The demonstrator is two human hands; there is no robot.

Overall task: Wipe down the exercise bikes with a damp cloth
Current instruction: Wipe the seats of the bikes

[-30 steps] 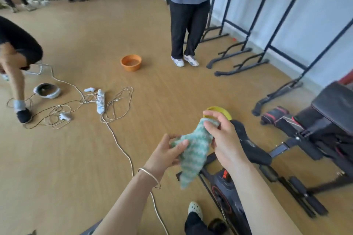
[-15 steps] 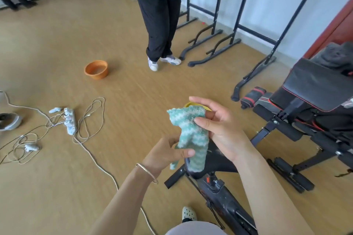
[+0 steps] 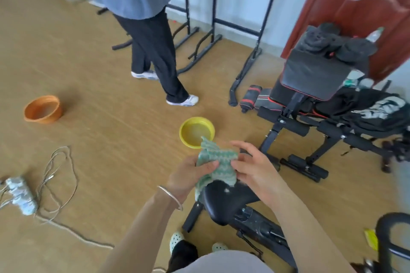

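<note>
Both hands pinch the cloth (image 3: 214, 162), left hand (image 3: 190, 175) gripping its lower fold, right hand (image 3: 250, 168) loosely at its edge, just above the bike seat (image 3: 228, 199). Soft, limp, light; best bunched in one palm.

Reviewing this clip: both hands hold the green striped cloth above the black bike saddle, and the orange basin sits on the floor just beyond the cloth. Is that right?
Not quite. The basin just beyond the green striped cloth is the yellow basin; the orange basin sits far off to the left. The rest stands: the left hand and right hand both hold the cloth above the black bike saddle, as the head view shows.
</note>
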